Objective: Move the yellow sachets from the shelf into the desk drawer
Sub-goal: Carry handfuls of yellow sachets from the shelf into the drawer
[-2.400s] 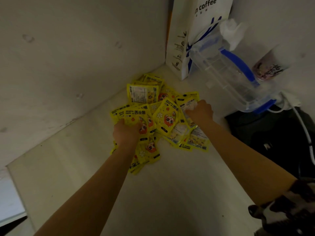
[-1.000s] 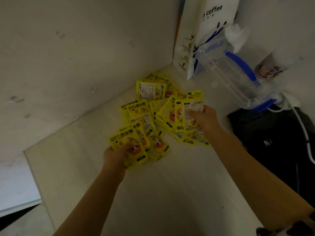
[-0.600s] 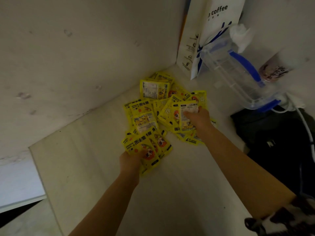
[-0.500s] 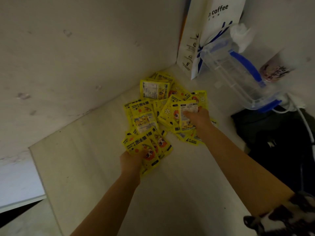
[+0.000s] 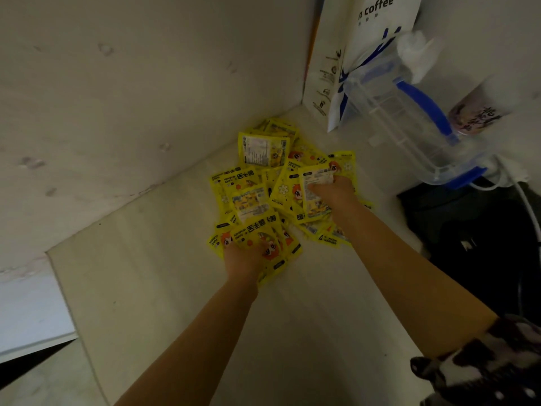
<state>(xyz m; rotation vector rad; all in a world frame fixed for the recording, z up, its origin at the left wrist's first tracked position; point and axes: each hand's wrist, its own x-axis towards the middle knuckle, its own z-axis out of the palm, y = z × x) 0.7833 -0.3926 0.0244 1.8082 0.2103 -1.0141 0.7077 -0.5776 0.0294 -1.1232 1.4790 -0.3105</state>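
A heap of yellow sachets [image 5: 265, 150] with cartoon prints lies in the back corner of a pale shelf [image 5: 152, 259]. My left hand [image 5: 243, 259] grips a fan of sachets at the near edge of the heap. My right hand [image 5: 336, 193] holds a few more sachets on the heap's right side, one with its white label side up. Both forearms reach in from the bottom of the view. The desk drawer is not in view.
A white paper coffee bag [image 5: 366, 54] stands in the corner behind the heap. A clear plastic box with blue clips [image 5: 415, 124] leans beside it, a cup [image 5: 480, 112] behind it. A black bag [image 5: 480, 244] and white cable [image 5: 527, 200] lie at right.
My left hand drew its sachets back toward me, then pushed forward again against the heap. My right hand lifted a few sachets and stays on the heap's right side.
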